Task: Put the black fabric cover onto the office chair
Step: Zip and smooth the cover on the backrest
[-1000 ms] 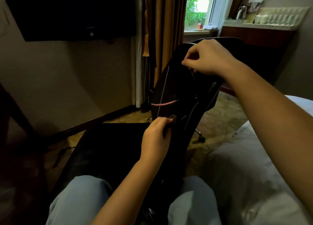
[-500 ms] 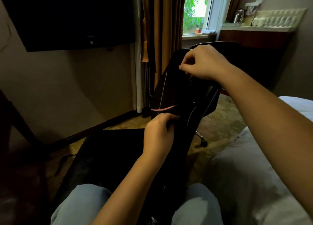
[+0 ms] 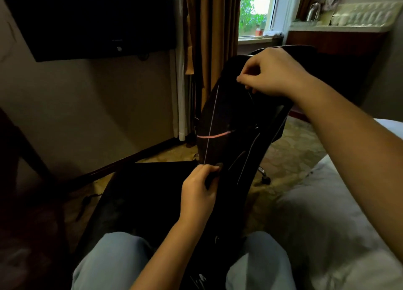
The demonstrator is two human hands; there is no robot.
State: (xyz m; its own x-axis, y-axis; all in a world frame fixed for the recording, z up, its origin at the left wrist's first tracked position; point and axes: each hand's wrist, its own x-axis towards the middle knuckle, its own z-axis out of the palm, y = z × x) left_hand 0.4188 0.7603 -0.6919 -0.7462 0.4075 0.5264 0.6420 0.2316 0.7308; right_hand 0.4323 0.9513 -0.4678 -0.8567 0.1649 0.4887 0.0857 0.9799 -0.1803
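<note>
Right grip [image 3: 272, 73] is up at centre right of the frame, fingers curled and pinching the top edge of the black fabric cover [image 3: 226, 115], thumb and forefinger nipped together on the cloth. Left grip [image 3: 199, 189] is lower, just below centre, and clenched on the cover's lower edge, with the fabric bunched under the fingertips. Between the two grips the cover runs as a long, taut band, tilted from lower left to upper right over the back of the office chair [image 3: 278, 128]. The cloth is matt and dark and soaks up the light, marked by thin pale seam lines running lengthwise and one pink stripe [image 3: 214, 135] across its middle. The chair leans towards the person, its lower part sunk between two knees in pale blue jeans [image 3: 104, 263], and a small black castor [image 3: 266, 179] shows just right of the cover over the patterned carpet [image 3: 294, 150]. A broad flat black shape spreads at lower left of the cover; whether it is more of the same cloth I cannot tell. A rumpled white bed [image 3: 327, 213] fills the lower right, and brown curtains [image 3: 213, 28] hang at top centre.
</note>
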